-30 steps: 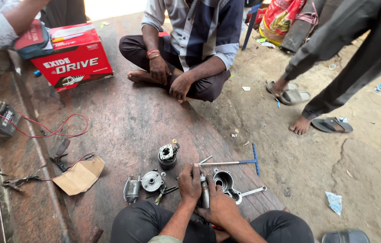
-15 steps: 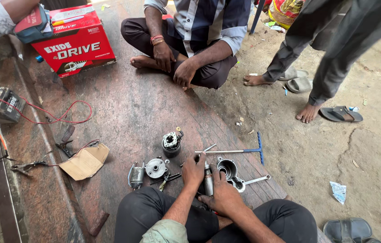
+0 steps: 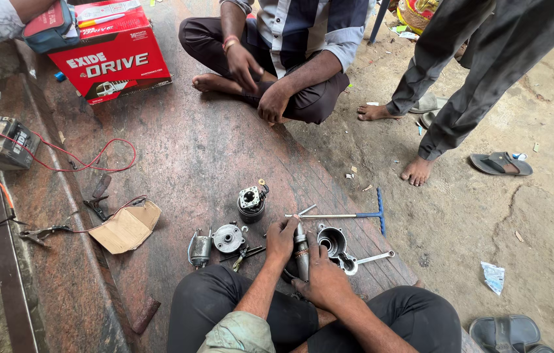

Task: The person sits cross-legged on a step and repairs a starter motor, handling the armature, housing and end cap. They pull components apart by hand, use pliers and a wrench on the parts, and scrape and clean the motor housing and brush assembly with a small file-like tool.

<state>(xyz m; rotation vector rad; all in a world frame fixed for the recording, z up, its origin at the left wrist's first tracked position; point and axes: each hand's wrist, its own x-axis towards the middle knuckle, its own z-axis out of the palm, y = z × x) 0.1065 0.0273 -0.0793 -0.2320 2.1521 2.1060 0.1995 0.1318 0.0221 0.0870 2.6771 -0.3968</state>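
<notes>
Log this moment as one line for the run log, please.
left hand: gripping shaft top | right hand: gripping shaft base | metal shaft: upright between hands | round housing: beside right hand | surface: stone slab

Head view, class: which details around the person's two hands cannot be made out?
- Lower end of the metal shaft: hidden by the right hand.
- Left hand fingertips: curled against the shaft.
- Inside of the open metal housing: too dark.
- Small parts by the round cover: too small.
</notes>
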